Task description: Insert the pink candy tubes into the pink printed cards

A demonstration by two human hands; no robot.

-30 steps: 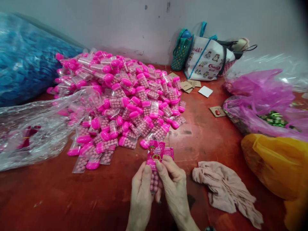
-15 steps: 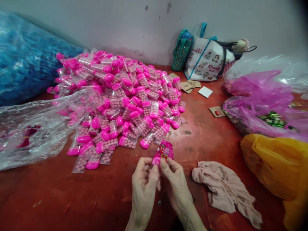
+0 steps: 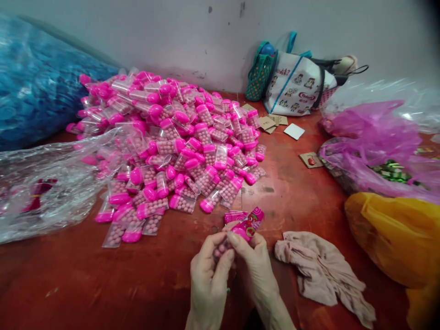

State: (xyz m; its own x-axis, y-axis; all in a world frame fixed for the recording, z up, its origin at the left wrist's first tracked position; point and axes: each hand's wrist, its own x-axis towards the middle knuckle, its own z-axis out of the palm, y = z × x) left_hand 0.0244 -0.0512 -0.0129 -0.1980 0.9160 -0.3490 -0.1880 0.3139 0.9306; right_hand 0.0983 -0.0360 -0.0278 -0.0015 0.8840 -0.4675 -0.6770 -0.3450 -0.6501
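Between my two hands, just in front of the pile, is a small clear container of pink balls (image 3: 221,249) with a bright pink cap. My left hand (image 3: 209,272) is closed around its clear end. At the cap end, my right hand (image 3: 259,268) is closed with its thumb on the container and a printed pink label (image 3: 253,221) by its fingers. Another pink printed piece (image 3: 235,216) shows just beyond the fingertips; whether it is held or lying loose I cannot tell. Beyond my hands lies a large heap of similar pink-capped containers (image 3: 202,133).
Clear plastic sheeting (image 3: 51,197) and a blue filled bag (image 3: 41,87) lie left. A crumpled pale cloth (image 3: 319,266), yellow bag (image 3: 388,233) and pink plastic bag (image 3: 374,128) are right. Small cards (image 3: 294,131) and a tote bag (image 3: 292,82) are near the wall.
The label has swung right and tilted within my fingers, and the container's pink cap and balls now show. The second pink piece has come into view behind it.
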